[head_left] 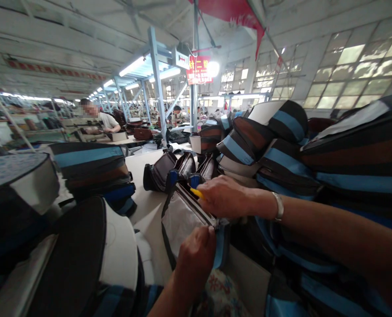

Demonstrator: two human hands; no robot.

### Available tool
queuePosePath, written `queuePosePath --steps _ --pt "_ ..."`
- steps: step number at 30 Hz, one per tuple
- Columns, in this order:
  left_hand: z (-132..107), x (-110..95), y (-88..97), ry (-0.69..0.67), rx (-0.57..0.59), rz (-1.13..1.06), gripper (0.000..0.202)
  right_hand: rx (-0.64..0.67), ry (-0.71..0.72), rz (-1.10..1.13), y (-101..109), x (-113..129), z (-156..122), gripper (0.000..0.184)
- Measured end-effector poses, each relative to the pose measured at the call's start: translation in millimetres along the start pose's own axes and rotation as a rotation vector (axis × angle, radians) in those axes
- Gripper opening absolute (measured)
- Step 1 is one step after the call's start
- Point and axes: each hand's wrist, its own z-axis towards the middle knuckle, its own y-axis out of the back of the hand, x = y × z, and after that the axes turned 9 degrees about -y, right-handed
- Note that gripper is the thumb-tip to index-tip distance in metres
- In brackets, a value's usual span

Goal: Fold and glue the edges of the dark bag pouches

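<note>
A half-made bag piece [185,215] with a pale lining, dark edging and a zipper [196,204] lies on the worktable in front of me. My left hand [197,248] pinches the near end of its zipper edge. Just above, my right hand [220,196] is closed around a small yellow tool [196,193], whose kind I cannot make out, as most of it is inside my fist. That hand is over the bag's far side, beside the zipper. A pale band circles my right wrist.
More dark bag pieces [161,171] sit just beyond. Stacks of black, blue and brown bag parts rise at the right [291,163] and left [90,158]. A large black-and-white piece [119,246] stands near left. Farther back, a person [106,121] sits at a bench.
</note>
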Motion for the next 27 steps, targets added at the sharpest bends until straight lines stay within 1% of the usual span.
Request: queuePosePath --steps 1,3,4,5,6,8,10,11,12,13,14,15,17,19,20,22,24,25,26,27 --pt "-0.5 3.7 6.1 -0.011 0.002 -0.003 0.016 -0.097 -0.074 0.134 2.3 -6.5 -0.2 0.013" --pt "-1.2 14.1 22.0 -0.008 -0.006 -0.015 0.015 -0.283 -0.234 0.534 6.0 -22.2 -6.7 0.019" --pt "-1.3 20.2 30.9 0.02 -0.027 -0.031 0.013 -0.334 -0.304 0.75 5.2 -29.8 -13.2 0.022" --pt "-1.2 26.4 39.6 0.071 -0.054 -0.059 0.012 -0.346 -0.359 0.969 1.7 -36.2 -21.4 0.024" --pt "-0.9 32.3 47.7 0.142 -0.078 -0.104 0.01 -0.32 -0.399 1.181 -5.1 -40.8 -30.8 0.024" --pt "-0.4 41.9 59.9 0.319 -0.088 -0.241 0.01 -0.177 -0.443 1.581 -27.4 -42.4 -50.0 0.024" --pt "-0.7 48.2 65.9 0.488 -0.058 -0.364 0.014 0.019 -0.427 1.945 -54.8 -32.9 -65.2 0.021" --pt "-1.5 50.3 67.0 0.565 -0.038 -0.393 0.015 0.079 -0.392 2.053 -67.1 -24.7 -70.0 0.019" --pt "-2.6 52.0 67.4 0.64 -0.033 -0.392 0.016 0.104 -0.352 2.13 -77.0 -15.1 -72.7 0.018" --pt "-4.0 53.5 67.8 0.698 -0.038 -0.365 0.018 0.102 -0.313 2.184 -83.9 -4.9 -73.6 0.017" --pt "-5.5 55.0 68.4 0.725 -0.048 -0.323 0.019 0.076 -0.274 2.227 -87.7 5.0 -72.9 0.016" --pt "-6.9 56.4 69.8 0.717 -0.053 -0.282 0.019 0.046 -0.239 2.261 -89.1 14.0 -71.2 0.015" --pt "-8.5 58.6 75.1 0.634 -0.04 -0.239 0.019 0.013 -0.192 2.326 -87.4 28.0 -67.1 0.014" --pt "-7.9 58.6 82.4 0.567 0.008 -0.262 0.025 0.016 -0.149 2.374 -85.4 37.5 -64.0 0.015" --pt "-7.0 57.4 85.7 0.56 0.037 -0.286 0.026 0.015 -0.136 2.384 -85.5 41.2 -63.0 0.015" --pt "-4.5 52.8 89.5 0.561 0.053 -0.303 0.035 -0.011 -0.134 2.389 -88.0 47.3 -61.4 0.016" --pt "-1.9 47.5 89.1 0.573 0.021 -0.259 0.05 -0.046 -0.164 2.396 -91.6 52.3 -59.7 0.017" --pt "-0.5 45.5 88.0 0.585 0.004 -0.238 0.052 -0.06 -0.184 2.399 -92.8 54.0 -58.7 0.018" --pt "0.9 44.3 86.9 0.603 0.001 -0.229 0.049 -0.068 -0.206 2.4 -93.3 55.0 -57.7 0.018" --pt "2.4 44.0 86.1 0.62 0.022 -0.242 0.041 -0.069 -0.223 2.392 -92.8 54.9 -57.0 0.018"
